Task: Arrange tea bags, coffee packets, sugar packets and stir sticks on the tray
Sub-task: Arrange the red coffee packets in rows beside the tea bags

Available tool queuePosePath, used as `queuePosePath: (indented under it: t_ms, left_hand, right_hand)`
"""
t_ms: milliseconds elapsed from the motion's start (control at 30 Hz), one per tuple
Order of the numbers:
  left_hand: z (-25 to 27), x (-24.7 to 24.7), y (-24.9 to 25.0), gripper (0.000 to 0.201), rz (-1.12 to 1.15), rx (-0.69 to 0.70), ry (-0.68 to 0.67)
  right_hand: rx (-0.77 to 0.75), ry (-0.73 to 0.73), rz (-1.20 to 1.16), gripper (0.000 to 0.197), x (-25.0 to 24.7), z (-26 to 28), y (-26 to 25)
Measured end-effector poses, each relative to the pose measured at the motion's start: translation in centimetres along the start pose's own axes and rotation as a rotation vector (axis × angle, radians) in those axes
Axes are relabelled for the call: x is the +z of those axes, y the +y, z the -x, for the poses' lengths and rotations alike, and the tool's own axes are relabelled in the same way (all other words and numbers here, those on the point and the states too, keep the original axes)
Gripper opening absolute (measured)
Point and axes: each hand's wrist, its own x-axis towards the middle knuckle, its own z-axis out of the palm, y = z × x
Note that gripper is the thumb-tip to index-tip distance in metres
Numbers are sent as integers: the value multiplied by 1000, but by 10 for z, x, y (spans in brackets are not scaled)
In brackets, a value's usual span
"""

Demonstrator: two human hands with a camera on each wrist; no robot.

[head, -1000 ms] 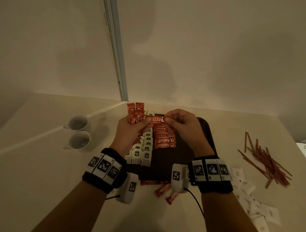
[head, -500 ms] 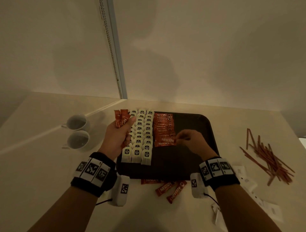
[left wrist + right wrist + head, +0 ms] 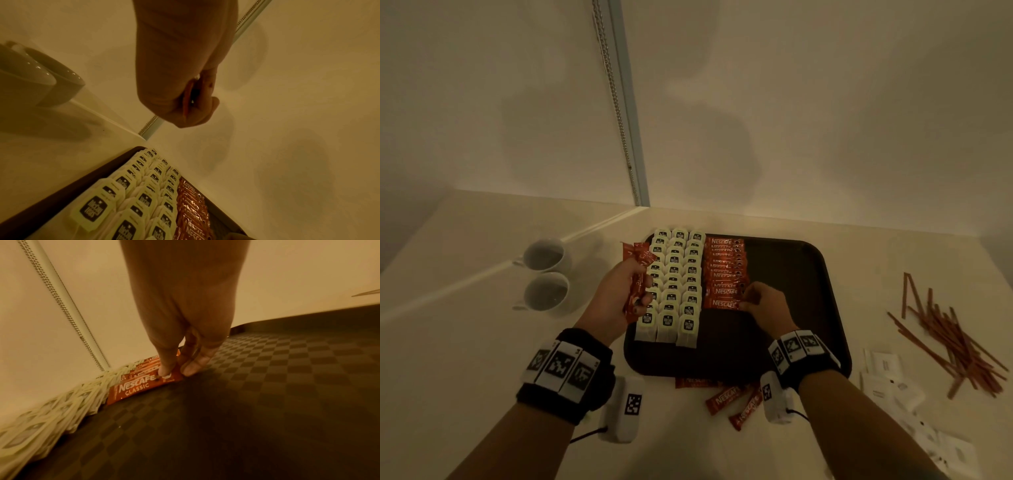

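Observation:
A dark tray [image 3: 822,308] holds three rows of white tea bags [image 3: 676,284] on its left side. Beside them lies a column of red coffee packets [image 3: 724,270]. My right hand [image 3: 763,303] pinches the right end of the nearest coffee packet [image 3: 141,387] as it lies on the tray floor. My left hand [image 3: 619,291] grips a small bunch of red coffee packets [image 3: 637,274], held upright just left of the tea bags [image 3: 131,204]. White sugar packets [image 3: 893,383] and brown stir sticks [image 3: 955,339] lie on the table to the right of the tray.
Two white cups [image 3: 546,274] stand left of the tray. A few loose coffee packets [image 3: 736,401] lie on the table at the tray's near edge. The tray's right half [image 3: 287,386] is bare. A wall rises just behind the tray.
My right hand carried one coffee packet from the left hand's bunch down to the near end of the column. The left hand drew back to the left with the rest.

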Motion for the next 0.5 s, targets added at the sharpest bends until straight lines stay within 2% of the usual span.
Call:
queuePosePath:
  t_ms: [133, 500]
  left_hand:
    - [1, -2, 0, 12, -1, 2, -4]
    - [2, -3, -4, 13, -11, 4, -19]
  right_hand:
    - [40, 20, 23, 20, 5, -7, -2]
    - [14, 88, 95, 18, 11, -9, -3]
